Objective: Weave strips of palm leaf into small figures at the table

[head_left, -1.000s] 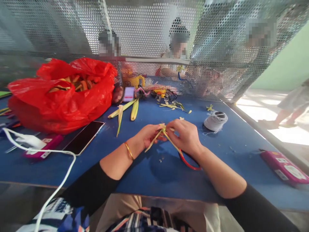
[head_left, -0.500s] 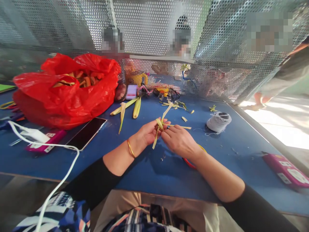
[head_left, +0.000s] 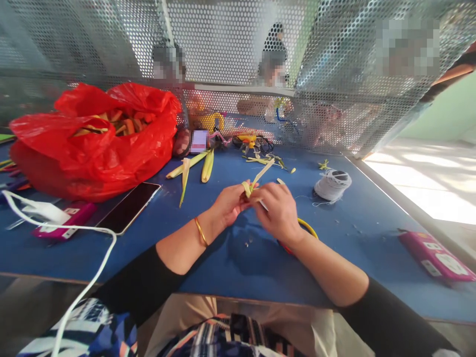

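Over the blue table, my left hand (head_left: 231,203) pinches a small knot of folded pale yellow-green leaf strips (head_left: 247,188). One long strip end sticks up and to the right from it. My right hand (head_left: 278,210) is closed at the near right side of the knot, its fingertips gripping the strips; the exact hold is partly hidden behind the fingers. Past my hands lie long folded leaf pieces (head_left: 208,166) and a narrower leaf strip (head_left: 184,182). Thin leaf scraps (head_left: 260,160) are scattered farther back.
A red plastic bag (head_left: 100,153) of leafy pieces stands at left, beside a dark phone (head_left: 128,208) and a white cable (head_left: 107,248). To the right are a white string spool (head_left: 332,186) and a magenta box (head_left: 435,255). A perforated metal screen (head_left: 238,49) closes the back.
My right hand has turned and lifted over the knot, covering strip ends that pointed right and down. My left hand keeps its pinch. The whole view has shifted slightly.
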